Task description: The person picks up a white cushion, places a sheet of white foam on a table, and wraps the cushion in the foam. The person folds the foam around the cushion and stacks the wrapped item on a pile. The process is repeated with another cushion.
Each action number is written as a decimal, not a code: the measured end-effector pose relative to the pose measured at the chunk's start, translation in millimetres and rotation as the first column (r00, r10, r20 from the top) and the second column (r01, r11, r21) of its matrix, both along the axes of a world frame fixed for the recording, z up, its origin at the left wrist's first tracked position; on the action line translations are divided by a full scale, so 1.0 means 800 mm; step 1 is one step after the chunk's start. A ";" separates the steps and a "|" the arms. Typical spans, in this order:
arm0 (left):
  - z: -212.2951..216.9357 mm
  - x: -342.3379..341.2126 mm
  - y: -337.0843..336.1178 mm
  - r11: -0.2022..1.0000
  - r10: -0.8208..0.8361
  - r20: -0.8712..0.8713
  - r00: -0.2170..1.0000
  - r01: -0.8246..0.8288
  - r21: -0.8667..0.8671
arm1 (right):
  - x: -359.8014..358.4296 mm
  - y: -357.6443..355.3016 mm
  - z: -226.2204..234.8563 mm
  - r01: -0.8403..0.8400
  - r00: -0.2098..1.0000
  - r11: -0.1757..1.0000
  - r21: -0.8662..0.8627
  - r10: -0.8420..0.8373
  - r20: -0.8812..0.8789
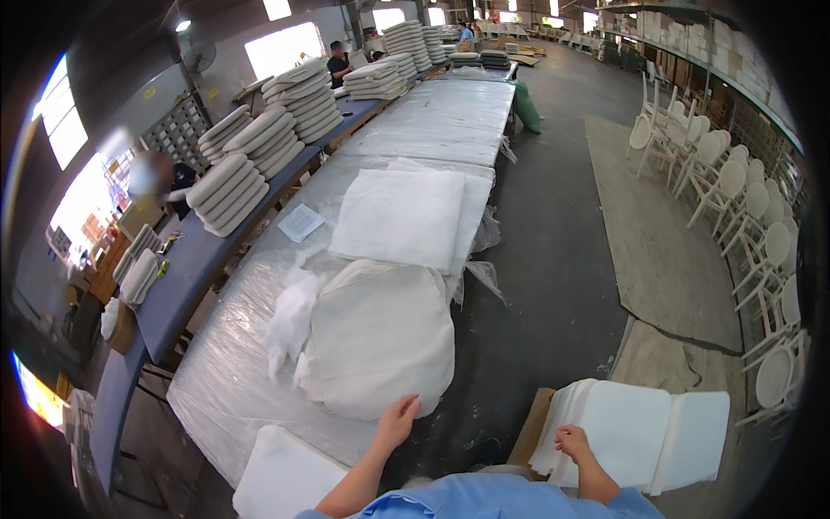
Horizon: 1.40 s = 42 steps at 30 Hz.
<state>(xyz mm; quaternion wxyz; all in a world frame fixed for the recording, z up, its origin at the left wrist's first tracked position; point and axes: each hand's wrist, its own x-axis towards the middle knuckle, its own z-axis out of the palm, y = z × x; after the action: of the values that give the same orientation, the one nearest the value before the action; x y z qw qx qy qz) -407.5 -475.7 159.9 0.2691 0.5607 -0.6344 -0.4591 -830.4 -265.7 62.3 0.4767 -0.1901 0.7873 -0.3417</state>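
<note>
1. Two bare hands come up from the lower edge, both near the rounded white cushion [380,346] that lies on the long plastic-covered table [233,381].
2. The left hand [396,422] rests on the near edge of that cushion, fingers loosely spread and flat; it presses or touches the fabric, and I cannot tell whether it grips any of it.
3. The right hand [572,441] is well to the right of the cushion, off the table, fingers curled over the near edge of a stack of white foam pads [640,432]. It touches the top pad; how firmly it holds is not clear.
4. The foam stack sits on a brown cardboard piece [527,428], across the dark floor gap from the cushion.
5. Just beyond the cushion, farther up the table, lies a square white fabric cover [402,216] on top of more white sheets.
6. Left of the cushion, loose white wadding [290,324] touches its side.
7. A small paper sheet [300,222] lies farther left of the square cover.
8. Nearer than the cushion, at the table's near corner, a flat white foam slab [281,476] rests.
9. Far left of the cushion, on a blue bench [164,303], stand piles of grey seat pads [229,190].
10. Far right of it, white chairs [735,190] stand in rows.
</note>
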 end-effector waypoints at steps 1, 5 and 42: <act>0.006 -0.028 -0.020 1.000 -0.004 -0.084 0.996 0.002 -0.019 | -0.027 -0.004 0.007 0.063 0.998 0.998 0.009 -0.063 -0.027; 0.039 -0.131 -0.079 0.983 0.056 -0.368 0.928 0.013 0.181 | -0.105 0.005 0.014 0.288 0.953 0.950 0.123 -0.272 -0.131; -0.019 -0.271 -0.607 0.912 0.320 0.139 0.937 -0.344 0.225 | -0.038 -0.134 -0.054 0.380 0.921 0.833 0.403 -0.299 -0.250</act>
<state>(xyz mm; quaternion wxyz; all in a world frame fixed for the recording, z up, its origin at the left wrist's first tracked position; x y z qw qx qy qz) -624.0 -961.4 144.7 0.2401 0.7112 -0.4808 -0.4533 -860.5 -372.7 19.3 0.3672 0.0374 0.9043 -0.2144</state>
